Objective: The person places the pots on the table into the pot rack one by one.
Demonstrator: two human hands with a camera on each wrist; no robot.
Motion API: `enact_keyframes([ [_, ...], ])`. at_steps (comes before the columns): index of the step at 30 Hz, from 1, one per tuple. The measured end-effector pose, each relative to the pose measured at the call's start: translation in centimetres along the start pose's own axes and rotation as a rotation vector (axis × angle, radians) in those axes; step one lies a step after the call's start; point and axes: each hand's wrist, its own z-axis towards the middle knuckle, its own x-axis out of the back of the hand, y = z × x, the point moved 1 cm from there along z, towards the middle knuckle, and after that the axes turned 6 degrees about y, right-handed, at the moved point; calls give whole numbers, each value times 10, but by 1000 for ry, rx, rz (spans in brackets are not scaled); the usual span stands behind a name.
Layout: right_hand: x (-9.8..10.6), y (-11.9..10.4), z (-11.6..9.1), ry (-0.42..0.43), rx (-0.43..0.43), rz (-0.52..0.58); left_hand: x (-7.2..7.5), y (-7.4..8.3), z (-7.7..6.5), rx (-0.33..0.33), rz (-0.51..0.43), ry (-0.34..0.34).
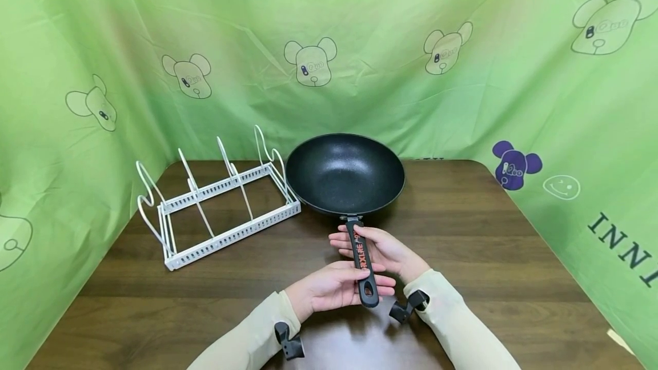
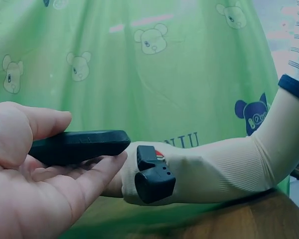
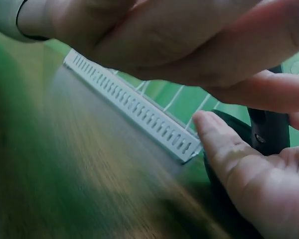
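A black wok (image 1: 344,176) is at the middle of the table, its bowl facing up and tilted towards me. Its long black handle (image 1: 359,247), with red lettering, points at me. Near the hanging hole, my left hand (image 1: 334,285) pinches the handle, thumb on top and fingers stretched underneath; the left wrist view shows the handle's end (image 2: 84,144) between them. My right hand (image 1: 385,253) holds the handle closer to the bowl, thumb over it and fingertips showing on its far side. In the right wrist view the hands hide much of the handle.
Left of the wok stands a white metal rack (image 1: 233,234) with upright wire dividers, its right end close to the wok's rim. Both lie over a brown wooden table (image 1: 462,233). A green curtain (image 1: 380,10) with bear-head prints surrounds the table's back and sides.
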Motion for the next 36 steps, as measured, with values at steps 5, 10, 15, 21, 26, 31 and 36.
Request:
enact_keyframes([
  [5,-3,-1,0,-56,11,160,-1,-1,0,-13,-4,19],
  [10,-2,-4,-1,-114,27,234,-2,0,0,-6,-20,41],
  [15,-1,-7,0,-173,40,244,0,-2,0,-41,-35,27],
  [21,-3,-11,1,-196,14,170,1,-4,0,-77,-27,29],
  [26,-7,-15,3,-215,16,134,-1,-1,-1,-92,-57,-3],
  [31,-8,-15,4,-237,21,152,-4,2,-3,-100,-89,-79],
  [36,-10,-15,3,-240,24,161,-5,3,-3,-102,-92,-117],
])
